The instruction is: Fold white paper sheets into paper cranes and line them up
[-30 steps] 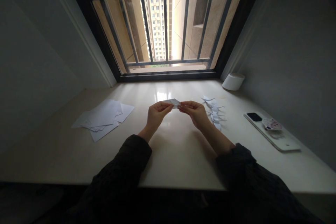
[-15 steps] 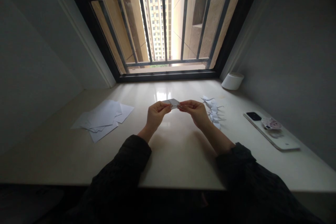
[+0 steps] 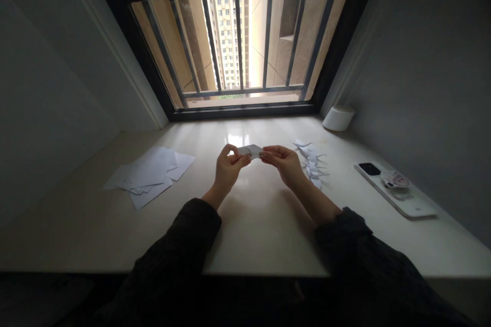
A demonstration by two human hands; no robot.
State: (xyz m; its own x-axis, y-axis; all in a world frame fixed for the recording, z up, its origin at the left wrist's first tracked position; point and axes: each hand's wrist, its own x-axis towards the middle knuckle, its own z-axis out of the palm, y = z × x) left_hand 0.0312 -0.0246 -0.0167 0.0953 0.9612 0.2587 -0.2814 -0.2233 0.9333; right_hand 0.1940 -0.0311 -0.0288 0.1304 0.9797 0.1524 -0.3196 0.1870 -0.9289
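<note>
A small folded piece of white paper [image 3: 251, 150] is held up between my two hands, over the middle of the pale counter [image 3: 264, 235]. My left hand [image 3: 230, 164] pinches its left end, thumb in front and index finger bent behind. On the right end, the thumb and fingertips of my right hand [image 3: 282, 161] are closed. Just beyond my right wrist lie several folded paper cranes [image 3: 312, 163] in a row, partly covered by that hand. Fine creases on the held paper are too small to make out.
Loose white paper sheets [image 3: 153, 171] lie in a pile at the left. On the right rests a phone [image 3: 397, 191] with a round grip on its back. A white cup-like object [image 3: 338, 118] stands by the right wall, near the barred window [image 3: 245, 46].
My left index finger has lifted and bent away from the paper's left end, so more of the paper shows. The right hand keeps its pinch almost unmoved.
</note>
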